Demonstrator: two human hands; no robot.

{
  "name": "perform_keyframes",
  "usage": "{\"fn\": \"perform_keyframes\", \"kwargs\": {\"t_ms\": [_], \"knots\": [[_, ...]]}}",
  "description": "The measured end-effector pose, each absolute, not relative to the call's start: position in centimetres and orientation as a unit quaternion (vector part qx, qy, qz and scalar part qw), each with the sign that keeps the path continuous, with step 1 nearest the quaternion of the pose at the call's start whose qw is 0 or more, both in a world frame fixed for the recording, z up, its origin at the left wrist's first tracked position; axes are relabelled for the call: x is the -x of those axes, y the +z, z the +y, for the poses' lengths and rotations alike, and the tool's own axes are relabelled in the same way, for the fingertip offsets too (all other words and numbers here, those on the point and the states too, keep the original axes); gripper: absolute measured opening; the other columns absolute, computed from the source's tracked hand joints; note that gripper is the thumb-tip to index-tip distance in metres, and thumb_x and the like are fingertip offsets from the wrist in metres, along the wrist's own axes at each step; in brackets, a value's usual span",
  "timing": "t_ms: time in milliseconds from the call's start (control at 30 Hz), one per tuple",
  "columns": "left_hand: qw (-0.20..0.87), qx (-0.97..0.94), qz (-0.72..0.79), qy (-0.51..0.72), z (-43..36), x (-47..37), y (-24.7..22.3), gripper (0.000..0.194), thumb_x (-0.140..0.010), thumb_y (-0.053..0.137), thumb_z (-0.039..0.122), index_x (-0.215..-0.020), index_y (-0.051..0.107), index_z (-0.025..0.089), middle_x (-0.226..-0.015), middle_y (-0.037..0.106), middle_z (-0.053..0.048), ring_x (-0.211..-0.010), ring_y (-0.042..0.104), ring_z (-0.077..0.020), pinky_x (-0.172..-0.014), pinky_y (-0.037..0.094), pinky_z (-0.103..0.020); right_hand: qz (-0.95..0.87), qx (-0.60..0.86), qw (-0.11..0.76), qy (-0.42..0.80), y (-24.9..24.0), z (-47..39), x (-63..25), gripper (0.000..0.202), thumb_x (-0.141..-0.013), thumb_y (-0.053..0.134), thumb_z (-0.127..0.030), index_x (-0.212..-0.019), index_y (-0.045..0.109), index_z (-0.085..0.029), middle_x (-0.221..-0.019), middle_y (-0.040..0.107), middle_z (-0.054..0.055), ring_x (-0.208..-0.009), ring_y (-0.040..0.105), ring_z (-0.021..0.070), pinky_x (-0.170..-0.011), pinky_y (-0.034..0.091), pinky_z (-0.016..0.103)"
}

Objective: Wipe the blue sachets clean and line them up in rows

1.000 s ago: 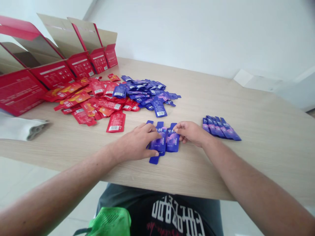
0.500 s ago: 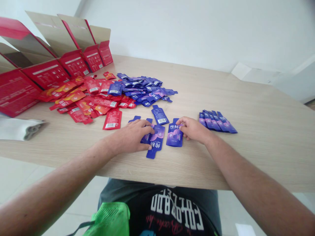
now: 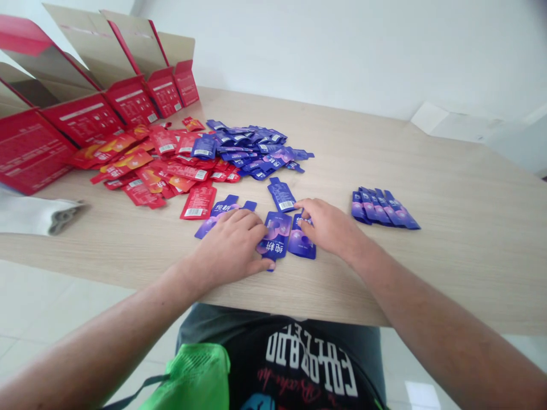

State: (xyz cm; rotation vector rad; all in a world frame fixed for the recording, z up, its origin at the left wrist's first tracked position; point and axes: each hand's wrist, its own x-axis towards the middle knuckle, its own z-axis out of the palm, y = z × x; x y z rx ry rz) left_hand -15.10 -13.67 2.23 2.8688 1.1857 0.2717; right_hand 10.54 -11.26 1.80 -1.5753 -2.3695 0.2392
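Note:
My left hand [image 3: 237,242] lies spread over several blue-purple spouted pouches. Its thumb touches the spout end of one pouch [image 3: 277,230], which lies spout towards me. Partly under its fingers, another purple pouch [image 3: 205,226] shows at the left. Fingers of my right hand [image 3: 327,226] are curled over the neck of a purple pouch [image 3: 302,245], close beside the first one. That neck is mostly hidden. Just beyond, near my right index fingertip, a blue pouch [image 3: 282,193] lies with its barcode side up.
Farther right lies an overlapping row of purple pouches [image 3: 382,208]. Behind my hands are a blue pouch heap [image 3: 252,148] and a red pouch heap [image 3: 158,162]. Open red cartons [image 3: 85,119] line the left back. A rolled white item [image 3: 38,215] lies left, a white box [image 3: 448,122] back right.
The pouch at my right hand has come left, against the one by my left hand. My left thumb has moved onto the spout end. The view has shifted slightly.

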Motion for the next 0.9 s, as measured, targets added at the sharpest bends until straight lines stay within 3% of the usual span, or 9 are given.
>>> {"fn": "perform_keyframes", "kwargs": {"t_ms": [100, 233, 400, 500, 700, 800, 900], "knots": [[0.021, -0.922, 0.375, 0.092, -15.2, 14.1, 1.8, 0.064, -0.076, 0.076, 0.059, -0.126, 0.062, 0.022, -0.122, 0.062, -0.011, -0.121, 0.052, -0.0323, -0.110, 0.037, -0.049, -0.826, 0.545, 0.126, 0.070, 1.5, -10.7, -8.9, 0.044, -0.091, 0.060, -0.029, -0.134, 0.054, -0.021, -0.117, 0.068, 0.011, -0.106, 0.066, 0.0243, -0.091, 0.049, 0.036], [0.035, -0.921, 0.377, 0.085, -15.8, 14.0, 1.2, 0.056, -0.078, 0.077, 0.054, -0.121, 0.063, 0.022, -0.119, 0.062, -0.009, -0.116, 0.056, -0.0303, -0.106, 0.040, -0.048, -0.824, 0.548, 0.106, 0.102, 0.9, -9.4, -7.9, 0.042, -0.087, 0.065, -0.030, -0.128, 0.059, -0.022, -0.109, 0.071, 0.009, -0.100, 0.067, 0.0252, -0.087, 0.050, 0.036], [0.033, -0.919, 0.379, 0.101, -16.2, 14.2, 0.7, 0.050, -0.081, 0.074, 0.053, -0.117, 0.064, 0.020, -0.115, 0.063, -0.010, -0.114, 0.056, -0.0305, -0.106, 0.040, -0.049, -0.740, 0.556, 0.218, 0.309, 1.1, -9.1, -7.3, 0.047, -0.091, 0.059, -0.026, -0.137, 0.052, -0.022, -0.086, 0.073, 0.002, -0.068, 0.065, 0.0157, -0.065, 0.050, 0.029], [0.029, -0.913, 0.391, 0.117, -16.7, 13.9, 0.4, 0.040, -0.085, 0.071, 0.049, -0.112, 0.064, 0.019, -0.114, 0.063, -0.010, -0.111, 0.057, -0.0300, -0.103, 0.043, -0.048, -0.729, 0.527, 0.214, 0.380, 1.8, -10.6, -6.4, 0.055, -0.091, 0.060, -0.027, -0.143, 0.046, -0.022, -0.084, 0.074, 0.001, -0.067, 0.065, 0.0159, -0.063, 0.050, 0.028], [0.038, -0.919, 0.375, 0.117, -16.1, 14.2, 0.9, 0.021, -0.095, 0.059, 0.033, -0.110, 0.065, 0.019, -0.109, 0.065, -0.009, -0.108, 0.059, -0.0262, -0.101, 0.044, -0.045, -0.817, 0.530, 0.149, 0.171, 2.5, -12.5, -6.5, 0.054, -0.087, 0.064, -0.025, -0.140, 0.052, -0.023, -0.108, 0.073, 0.007, -0.100, 0.068, 0.0237, -0.090, 0.048, 0.034], [0.016, -0.928, 0.358, 0.106, -14.0, 14.7, 1.6, 0.020, -0.099, 0.050, 0.024, -0.111, 0.065, 0.021, -0.111, 0.065, -0.008, -0.109, 0.058, -0.0251, -0.098, 0.044, -0.042, -0.813, 0.553, 0.114, 0.142, 1.9, -11.8, -7.4, 0.057, -0.085, 0.067, -0.028, -0.140, 0.052, -0.021, -0.114, 0.072, 0.010, -0.104, 0.067, 0.0262, -0.091, 0.048, 0.036], [-0.006, -0.934, 0.345, 0.088, -11.6, 14.5, 1.9, 0.024, -0.098, 0.051, 0.021, -0.118, 0.063, 0.023, -0.121, 0.063, -0.008, -0.114, 0.055, -0.0263, -0.096, 0.044, -0.041, -0.806, 0.561, 0.103, 0.161, 1.1, -11.4, -7.7, 0.059, -0.084, 0.067, -0.024, -0.141, 0.051, -0.022, -0.100, 0.075, 0.006, -0.098, 0.068, 0.0255, -0.085, 0.048, 0.035]]}}
